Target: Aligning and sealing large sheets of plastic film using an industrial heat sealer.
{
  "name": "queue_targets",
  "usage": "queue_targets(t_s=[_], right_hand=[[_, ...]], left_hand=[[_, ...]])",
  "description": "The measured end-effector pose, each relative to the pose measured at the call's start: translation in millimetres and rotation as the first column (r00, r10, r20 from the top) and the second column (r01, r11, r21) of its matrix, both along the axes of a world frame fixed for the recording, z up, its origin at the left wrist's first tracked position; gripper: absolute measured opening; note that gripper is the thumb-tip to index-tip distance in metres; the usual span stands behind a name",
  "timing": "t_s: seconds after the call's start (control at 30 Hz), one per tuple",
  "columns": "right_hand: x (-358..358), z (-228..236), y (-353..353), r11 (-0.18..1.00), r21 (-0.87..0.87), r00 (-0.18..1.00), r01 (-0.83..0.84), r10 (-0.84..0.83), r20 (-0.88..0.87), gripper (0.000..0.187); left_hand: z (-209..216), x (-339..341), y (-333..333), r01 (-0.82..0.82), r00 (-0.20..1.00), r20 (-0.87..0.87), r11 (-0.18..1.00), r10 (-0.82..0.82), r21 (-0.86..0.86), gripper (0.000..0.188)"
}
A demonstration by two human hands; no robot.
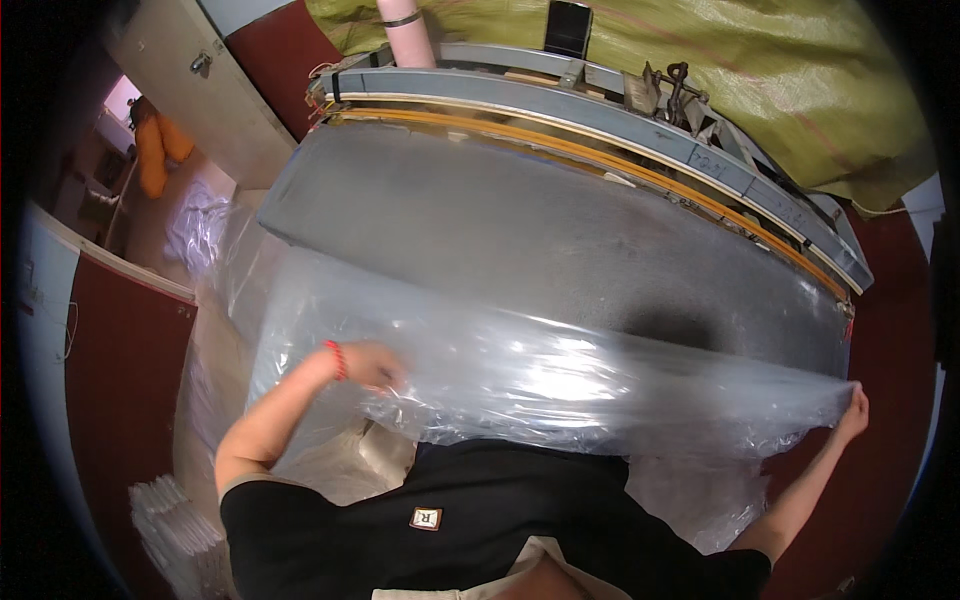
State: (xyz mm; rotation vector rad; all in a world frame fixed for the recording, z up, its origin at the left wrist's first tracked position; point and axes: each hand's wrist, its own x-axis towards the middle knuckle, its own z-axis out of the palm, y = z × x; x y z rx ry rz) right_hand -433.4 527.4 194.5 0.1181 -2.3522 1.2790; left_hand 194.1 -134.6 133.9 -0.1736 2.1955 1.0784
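Note:
A wide sheet of clear plastic film (pixel 480 350) lies across the near part of a long dark grey work surface (pixel 450 210) and hangs over its near edge in shiny folds. At the far right, my right hand (pixel 856 412) pinches the film's corner, arm stretched out. My left hand (pixel 372 365), with a red bracelet (pixel 337 360) on the wrist, is over the film at the left. Motion smears its fingers, so their grip on the film cannot be made out.
A metal frame (pixel 600 105) with an orange strip runs along the far edge, with a clamp (pixel 678 90) on it. A pink bottle (pixel 407 35) and a phone-like black slab (pixel 568 28) stand behind. Stacked clear packs (pixel 175 530) lie lower left. Beyond the door (pixel 200 80), someone wears orange.

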Motion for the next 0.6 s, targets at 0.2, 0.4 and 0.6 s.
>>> queue_targets(t_s=[0.2, 0.4, 0.6], right_hand=[[-25, -25, 73, 0.982, -0.041, 0.983, 0.182, -0.18, 0.041, 0.029], [-40, -40, 22, 0.959, 0.076, 0.956, 0.272, -0.279, 0.089, 0.028], [-24, -30, -32, 0.874, 0.345, 0.905, 0.342, -0.405, 0.128, 0.027]], left_hand=[[77, 117, -208, -0.248, 0.864, -0.017, 0.396, 0.503, -0.884, 0.02], [158, -1, -252, -0.941, -0.037, -0.968, -0.318, -0.25, 0.118, 0.024], [40, -64, -240, -0.87, 0.493, -0.816, 0.192, 0.302, -0.455, 0.043]])
